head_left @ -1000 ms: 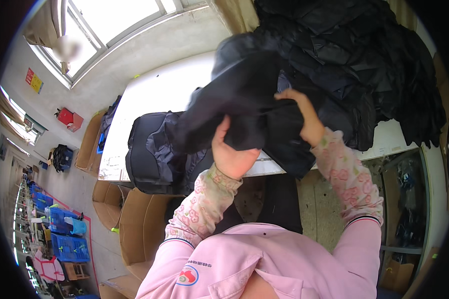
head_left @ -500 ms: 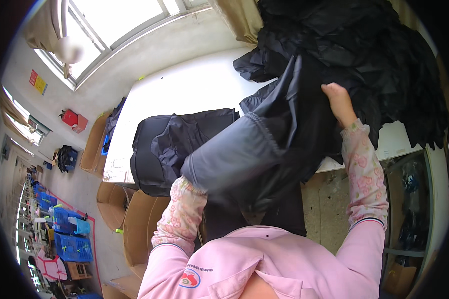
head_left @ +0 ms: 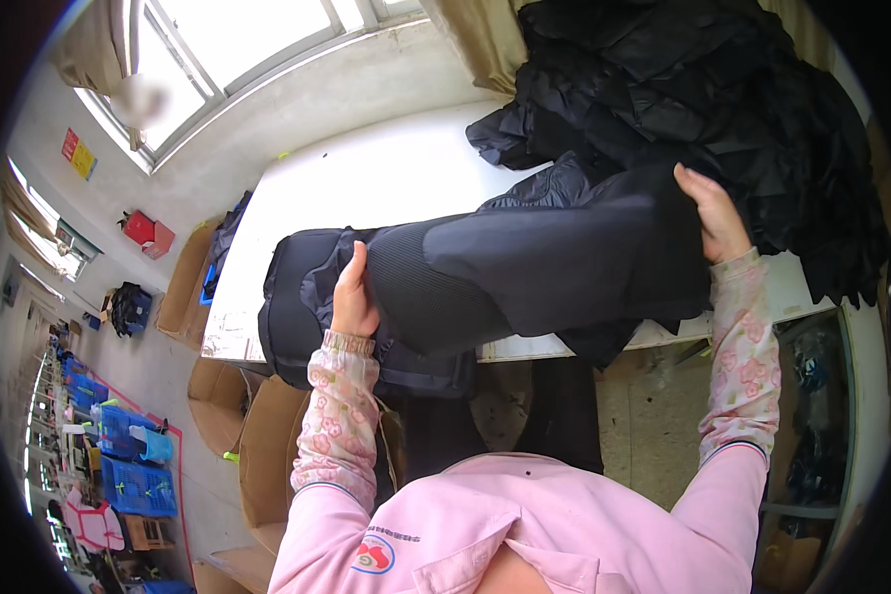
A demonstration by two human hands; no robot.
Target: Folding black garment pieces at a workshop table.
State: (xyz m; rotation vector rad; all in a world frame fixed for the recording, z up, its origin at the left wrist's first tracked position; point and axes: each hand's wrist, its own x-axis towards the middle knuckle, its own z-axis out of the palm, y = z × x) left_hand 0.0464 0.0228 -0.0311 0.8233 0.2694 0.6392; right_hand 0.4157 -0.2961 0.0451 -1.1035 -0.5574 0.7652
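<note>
Left hand (head_left: 354, 297): fingers closed on the ribbed end of the dark garment (head_left: 564, 262). The garment spans the front edge of the white bench (head_left: 366, 188). Right hand (head_left: 715, 213): fingers clamped over its far end, beside the black pile (head_left: 703, 89).

You have two hands up: your left hand (head_left: 354, 297) and your right hand (head_left: 711, 213), both on one dark garment (head_left: 564, 262) stretched between them. One white desk (head_left: 366, 183) carries it. On that desk you have one folded stack of dark garments (head_left: 297, 317) at your left and one big heap of black garments (head_left: 703, 89) at your right; the pieces in it are too tangled to count. One red box (head_left: 148, 233) sits on the floor.
</note>
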